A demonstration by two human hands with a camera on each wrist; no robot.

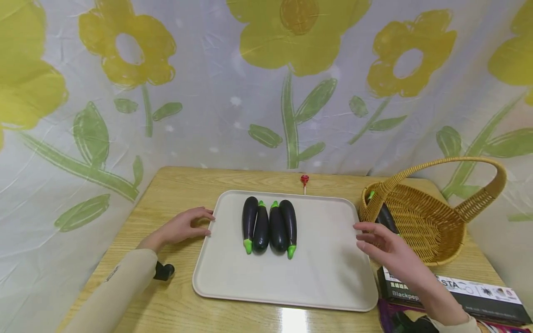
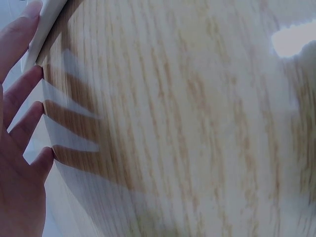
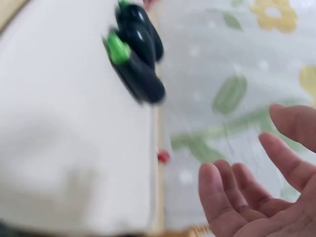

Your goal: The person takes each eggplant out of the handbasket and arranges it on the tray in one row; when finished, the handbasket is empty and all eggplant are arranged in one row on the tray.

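Observation:
Several dark eggplants with bright green stems [image 1: 261,226] lie side by side on a white tray [image 1: 325,277], some stem up and some stem down in the head view. My left hand [image 1: 189,225] is at the tray's left rim, its fingertips right at the edge and nothing in its grasp. In the left wrist view, fingertips [image 2: 34,71] sit low over the wood beside the white rim. My right hand [image 1: 385,249] hovers by the tray's right rim, with relaxed, spread fingers [image 3: 212,182] and nothing between them.
A wicker basket [image 1: 433,231] with a tall handle stands at the right, another eggplant [image 1: 386,217] inside it. Below it lies a black and white box [image 1: 470,296] under my right forearm. A red lollipop [image 1: 305,179] lies behind the tray, before a flowered curtain [image 1: 208,92].

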